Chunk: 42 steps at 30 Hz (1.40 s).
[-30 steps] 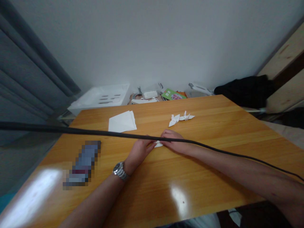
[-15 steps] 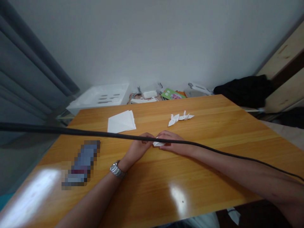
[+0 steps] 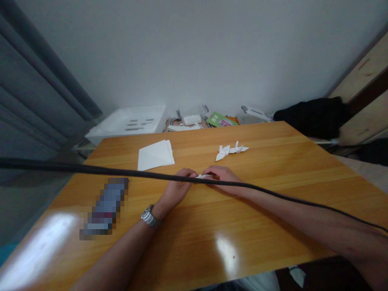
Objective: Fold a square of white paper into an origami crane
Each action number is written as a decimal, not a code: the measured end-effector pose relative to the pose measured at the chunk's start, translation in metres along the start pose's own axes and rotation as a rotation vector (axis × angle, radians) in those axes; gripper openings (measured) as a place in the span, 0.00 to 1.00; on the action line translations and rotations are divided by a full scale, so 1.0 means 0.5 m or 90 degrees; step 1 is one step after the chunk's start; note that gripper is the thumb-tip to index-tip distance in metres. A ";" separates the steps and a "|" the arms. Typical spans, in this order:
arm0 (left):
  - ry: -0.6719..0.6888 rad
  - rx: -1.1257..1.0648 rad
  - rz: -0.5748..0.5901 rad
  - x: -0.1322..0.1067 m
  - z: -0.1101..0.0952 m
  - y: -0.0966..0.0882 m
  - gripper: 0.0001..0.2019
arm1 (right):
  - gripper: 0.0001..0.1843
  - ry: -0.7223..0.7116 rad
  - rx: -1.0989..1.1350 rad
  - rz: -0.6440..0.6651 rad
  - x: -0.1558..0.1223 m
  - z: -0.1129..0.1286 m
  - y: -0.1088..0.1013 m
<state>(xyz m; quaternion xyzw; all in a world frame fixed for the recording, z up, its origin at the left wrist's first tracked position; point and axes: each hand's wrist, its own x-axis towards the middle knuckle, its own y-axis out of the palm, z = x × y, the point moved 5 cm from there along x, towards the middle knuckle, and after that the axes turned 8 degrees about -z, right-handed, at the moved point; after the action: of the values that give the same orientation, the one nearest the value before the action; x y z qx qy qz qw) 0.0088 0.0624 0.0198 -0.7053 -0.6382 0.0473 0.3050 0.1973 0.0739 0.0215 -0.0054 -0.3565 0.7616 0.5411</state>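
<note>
Between my hands, above the wooden table (image 3: 194, 234), is a small folded piece of white paper (image 3: 206, 176). My left hand (image 3: 181, 180) pinches its left end, fingers closed. Around its right part my right hand (image 3: 222, 174) is closed, with the fingers bent over it. A black cable (image 3: 136, 172) crosses the view in front of both hands and hides part of the paper and fingers. Beyond my right hand stand two folded paper cranes (image 3: 223, 152), side by side and touching or nearly so. A stack of white paper sheets (image 3: 154, 155) lies beyond my left hand.
A blurred-out phone-like object (image 3: 107, 206) lies left of my left forearm. Behind the table's far edge are a white plastic tray (image 3: 121, 117), a green booklet (image 3: 220, 120) and assorted items. Dark cloth (image 3: 312, 115) lies at the back right.
The folded paper has been tilted, so less of its white face shows now. Both hands keep hold of it with small finger shifts. The camera view has moved slightly.
</note>
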 end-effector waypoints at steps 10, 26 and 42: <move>0.096 0.096 0.013 -0.001 -0.013 0.010 0.03 | 0.04 -0.057 -0.054 0.018 -0.001 -0.022 0.015; 0.119 0.190 0.052 0.000 0.004 0.017 0.05 | 0.08 -0.150 -0.170 0.002 0.001 -0.020 0.023; 0.275 0.302 0.159 -0.014 -0.011 0.028 0.10 | 0.08 -0.278 -0.310 0.038 -0.009 -0.019 0.040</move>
<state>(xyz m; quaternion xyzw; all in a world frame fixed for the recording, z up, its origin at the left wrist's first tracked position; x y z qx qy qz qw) 0.0223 0.0537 0.0149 -0.6813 -0.4385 0.0809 0.5805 0.1867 0.0721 0.0018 0.0180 -0.6355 0.6526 0.4123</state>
